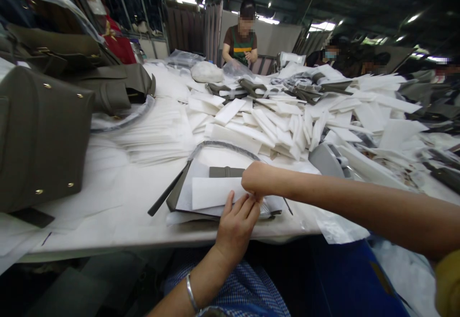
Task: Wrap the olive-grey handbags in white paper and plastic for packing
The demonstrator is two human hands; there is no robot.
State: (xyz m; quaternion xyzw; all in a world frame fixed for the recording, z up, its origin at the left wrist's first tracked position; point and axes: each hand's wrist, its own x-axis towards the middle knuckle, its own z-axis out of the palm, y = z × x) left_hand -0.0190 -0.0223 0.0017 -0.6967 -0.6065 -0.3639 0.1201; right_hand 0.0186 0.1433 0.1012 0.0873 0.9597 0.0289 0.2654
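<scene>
A dark olive handbag lies flat in front of me, its wrapped handle arching away from me. White sheet covers most of its upper face, and a strip of white foam rests on top. My left hand lies over the near edge of the bag, fingers stretched out on the foam and the clear plastic beside it. Just beyond its fingertips, my right hand is closed with the fingers bent down at the foam's right end. Whatever those fingers pinch is hidden.
Large olive bags stand at the left. A stack of white foam sheets and a heap of loose foam pieces spread across the table. A grey tape dispenser sits to the right. Across the table, a person handles clear plastic.
</scene>
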